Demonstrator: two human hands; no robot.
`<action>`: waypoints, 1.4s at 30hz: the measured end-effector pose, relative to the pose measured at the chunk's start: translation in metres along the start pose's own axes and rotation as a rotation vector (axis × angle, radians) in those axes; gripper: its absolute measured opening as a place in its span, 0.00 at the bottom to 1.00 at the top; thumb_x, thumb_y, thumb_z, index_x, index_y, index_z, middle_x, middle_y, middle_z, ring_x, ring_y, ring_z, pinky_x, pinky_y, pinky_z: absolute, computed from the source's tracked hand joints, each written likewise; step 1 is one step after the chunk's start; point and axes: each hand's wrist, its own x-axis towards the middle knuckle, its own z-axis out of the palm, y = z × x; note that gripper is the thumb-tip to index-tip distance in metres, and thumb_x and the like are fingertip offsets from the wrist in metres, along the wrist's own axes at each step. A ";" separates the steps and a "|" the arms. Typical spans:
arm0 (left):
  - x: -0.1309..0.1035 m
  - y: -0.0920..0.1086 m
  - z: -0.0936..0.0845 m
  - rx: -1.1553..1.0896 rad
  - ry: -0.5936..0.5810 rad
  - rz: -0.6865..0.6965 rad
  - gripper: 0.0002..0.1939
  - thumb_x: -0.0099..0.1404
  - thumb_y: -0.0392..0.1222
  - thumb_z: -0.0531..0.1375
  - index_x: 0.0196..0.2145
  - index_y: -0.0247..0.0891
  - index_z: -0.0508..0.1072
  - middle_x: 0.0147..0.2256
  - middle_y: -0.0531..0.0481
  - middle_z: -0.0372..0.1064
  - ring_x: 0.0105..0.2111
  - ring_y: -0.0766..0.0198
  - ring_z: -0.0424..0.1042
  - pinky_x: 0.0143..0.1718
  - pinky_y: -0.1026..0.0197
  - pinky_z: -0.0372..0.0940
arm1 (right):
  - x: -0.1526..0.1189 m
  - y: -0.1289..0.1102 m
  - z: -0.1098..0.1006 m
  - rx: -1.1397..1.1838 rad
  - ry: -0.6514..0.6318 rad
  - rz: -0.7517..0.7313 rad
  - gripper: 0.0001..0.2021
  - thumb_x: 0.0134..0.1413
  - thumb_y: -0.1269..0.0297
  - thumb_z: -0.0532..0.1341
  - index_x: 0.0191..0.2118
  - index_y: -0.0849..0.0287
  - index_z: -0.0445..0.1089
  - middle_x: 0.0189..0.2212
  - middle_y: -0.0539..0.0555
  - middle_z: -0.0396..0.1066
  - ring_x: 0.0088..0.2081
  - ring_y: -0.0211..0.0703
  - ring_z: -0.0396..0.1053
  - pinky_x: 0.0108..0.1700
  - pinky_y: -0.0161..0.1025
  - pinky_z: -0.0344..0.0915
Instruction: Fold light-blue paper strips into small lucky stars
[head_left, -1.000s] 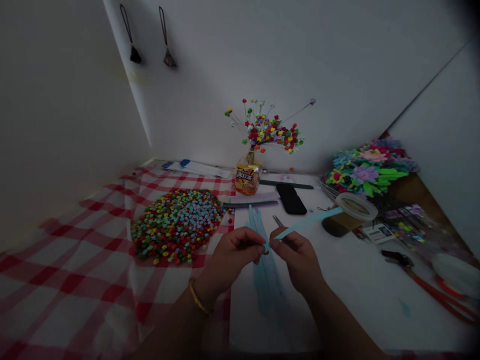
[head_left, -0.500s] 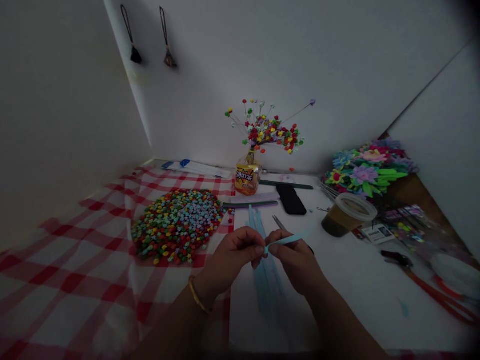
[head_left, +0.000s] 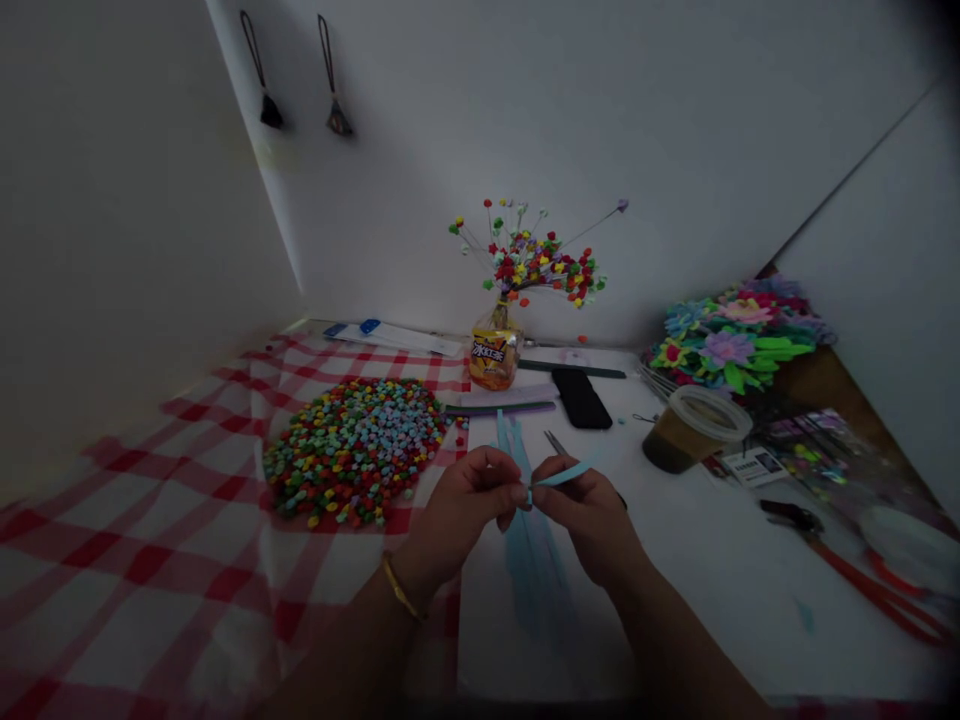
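Between my two hands, near the middle of the view, is a light blue paper strip [head_left: 568,474]. My left hand [head_left: 474,505] pinches its small folded end between thumb and fingertip. My right hand [head_left: 589,512] is closed on the same strip close to the fold, and the free tail slants up to the right over the fingers. More light blue strips [head_left: 529,565] lie on the white table surface beneath and between the hands. Scissors [head_left: 556,443] lie just behind my right hand, which partly covers them.
A heap of colourful paper stars [head_left: 360,445] lies left on a checked cloth [head_left: 142,565]. Behind stand a bottle [head_left: 493,356] of star stems and a black phone [head_left: 581,398]. To the right are a plastic cup [head_left: 694,430], fuzzy flowers [head_left: 731,345] and an orange strap [head_left: 874,590].
My fingertips have come closer together at the fold. The strip's free tail has shifted slightly left and shows shorter, and my right hand has moved a little left.
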 end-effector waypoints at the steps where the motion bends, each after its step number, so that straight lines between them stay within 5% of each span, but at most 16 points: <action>1: 0.000 0.000 0.000 0.003 0.028 0.002 0.08 0.49 0.37 0.68 0.27 0.35 0.72 0.19 0.56 0.66 0.18 0.71 0.62 0.20 0.67 0.56 | 0.000 0.000 0.000 -0.022 0.032 -0.020 0.08 0.39 0.62 0.67 0.23 0.58 0.68 0.20 0.47 0.67 0.26 0.39 0.63 0.31 0.38 0.60; 9: -0.001 0.003 0.002 0.062 0.030 0.002 0.06 0.51 0.38 0.66 0.30 0.34 0.79 0.20 0.51 0.73 0.23 0.66 0.70 0.30 0.63 0.64 | 0.000 -0.001 0.002 -0.236 0.221 -0.169 0.07 0.40 0.63 0.67 0.22 0.57 0.68 0.20 0.47 0.67 0.26 0.41 0.65 0.30 0.39 0.60; 25: -0.002 0.002 0.007 0.100 0.094 0.080 0.04 0.51 0.34 0.66 0.28 0.34 0.78 0.19 0.53 0.72 0.21 0.68 0.71 0.26 0.67 0.66 | 0.002 0.001 -0.004 -0.057 0.069 -0.146 0.04 0.46 0.63 0.65 0.24 0.56 0.73 0.23 0.48 0.70 0.29 0.42 0.67 0.36 0.41 0.62; 34: -0.003 -0.004 0.002 0.205 0.097 0.166 0.03 0.55 0.35 0.64 0.30 0.35 0.77 0.23 0.51 0.73 0.25 0.67 0.72 0.30 0.65 0.66 | 0.001 0.005 -0.004 -0.275 0.099 -0.409 0.01 0.47 0.67 0.64 0.28 0.56 0.72 0.26 0.50 0.68 0.32 0.42 0.66 0.36 0.41 0.63; 42: -0.008 0.000 0.003 0.324 0.102 0.380 0.02 0.54 0.32 0.64 0.26 0.37 0.78 0.23 0.51 0.72 0.25 0.66 0.69 0.28 0.65 0.63 | 0.000 0.004 -0.001 -0.164 0.016 -0.439 0.01 0.49 0.66 0.64 0.29 0.54 0.72 0.27 0.50 0.67 0.31 0.41 0.66 0.34 0.39 0.63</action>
